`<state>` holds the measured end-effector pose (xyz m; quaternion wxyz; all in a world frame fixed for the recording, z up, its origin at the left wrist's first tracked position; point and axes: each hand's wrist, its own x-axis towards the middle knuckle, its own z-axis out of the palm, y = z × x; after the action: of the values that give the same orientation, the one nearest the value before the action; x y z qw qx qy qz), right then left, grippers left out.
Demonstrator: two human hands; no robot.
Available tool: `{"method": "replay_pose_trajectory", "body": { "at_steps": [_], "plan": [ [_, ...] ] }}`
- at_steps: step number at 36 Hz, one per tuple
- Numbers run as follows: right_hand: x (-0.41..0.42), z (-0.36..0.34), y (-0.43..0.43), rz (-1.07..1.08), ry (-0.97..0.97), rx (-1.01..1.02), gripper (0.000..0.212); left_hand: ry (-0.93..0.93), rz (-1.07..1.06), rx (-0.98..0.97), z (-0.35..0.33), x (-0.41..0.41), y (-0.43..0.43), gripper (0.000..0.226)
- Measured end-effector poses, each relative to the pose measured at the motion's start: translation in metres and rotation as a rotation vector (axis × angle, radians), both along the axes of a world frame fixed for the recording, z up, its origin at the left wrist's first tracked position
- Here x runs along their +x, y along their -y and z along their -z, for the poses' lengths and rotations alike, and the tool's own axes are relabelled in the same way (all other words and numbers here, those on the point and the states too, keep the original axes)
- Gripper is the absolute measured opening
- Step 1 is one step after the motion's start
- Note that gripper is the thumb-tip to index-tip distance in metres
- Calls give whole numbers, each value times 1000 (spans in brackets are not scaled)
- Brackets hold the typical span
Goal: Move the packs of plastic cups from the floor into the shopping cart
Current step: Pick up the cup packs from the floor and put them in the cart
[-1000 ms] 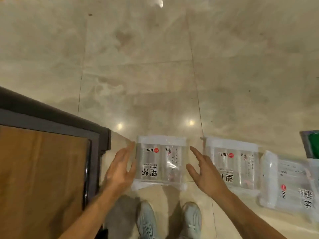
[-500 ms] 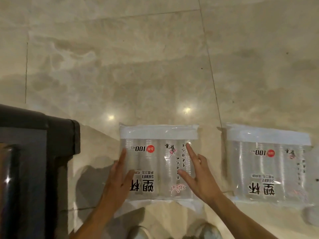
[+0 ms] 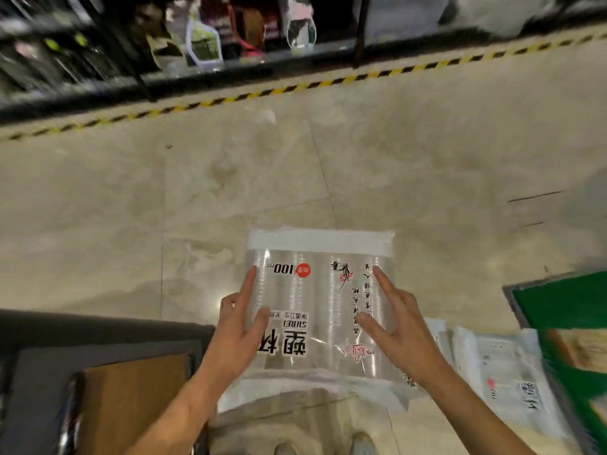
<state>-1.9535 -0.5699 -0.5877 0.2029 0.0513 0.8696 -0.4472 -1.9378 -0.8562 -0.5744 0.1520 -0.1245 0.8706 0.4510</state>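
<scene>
I am looking down at my two bare hands, which hold a clear pack of plastic cups [image 3: 315,290] between them. My left hand [image 3: 239,326] grips the pack's left edge: the thumb presses on the front, the forefinger lies straight up along the side, and another finger curls round behind. My right hand [image 3: 397,326] grips the right edge in the same way, thumb and forefinger spread on the front; its other fingers are hidden behind the plastic.

The pack faces me, flat and upright on its printed side. A white sealed strip runs along its far edge, beyond my fingertips. The print reads upside down to me: bold black characters, "100", and a red dot.

Below and to the left of my left hand is a corner of the shopping cart [image 3: 98,326], with a dark grey rim and a brown panel inside it. The pack is not in it.

To the right of my right wrist, more packs [image 3: 505,372] lie on the pale tiled floor [image 3: 131,208], one partly behind the pack I hold. Further right is a green board [image 3: 565,307].

Well beyond my hands, yellow and black striped tape [image 3: 295,87] crosses the floor before a dark shelf [image 3: 230,73] of blurred goods.
</scene>
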Motion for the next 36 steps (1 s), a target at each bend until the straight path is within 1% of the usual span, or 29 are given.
{"method": "replay_pose_trajectory", "body": {
  "at_steps": [3,8,11,16,22,27,30,32,34,36],
  "plan": [
    [-22,-112,-21,31,-35,-12,81,-85,86,-16,-112,-31,-16,59],
    [-46,-281,-67,77,-138,-48,78,-145,179,5,-273,-80,-48,63],
    [-53,-357,-97,88,-206,-10,77,-197,227,7,-352,-99,-69,64],
    [-51,-450,-147,154,-340,39,79,-317,307,-29,-459,-122,-125,62],
    [-30,-519,-211,288,-393,118,81,-344,471,33,-527,-144,-199,64],
    [3,-552,-251,475,-402,183,80,-351,681,125,-552,-171,-266,66],
    [31,-565,-265,631,-403,235,79,-375,829,151,-560,-186,-304,68],
    [52,-570,-268,763,-393,253,79,-440,961,157,-566,-194,-334,69],
    [75,-572,-272,889,-373,276,80,-493,1100,198,-573,-193,-363,76],
    [103,-573,-272,1006,-341,311,83,-484,1232,225,-583,-183,-390,77]
  ]
}}
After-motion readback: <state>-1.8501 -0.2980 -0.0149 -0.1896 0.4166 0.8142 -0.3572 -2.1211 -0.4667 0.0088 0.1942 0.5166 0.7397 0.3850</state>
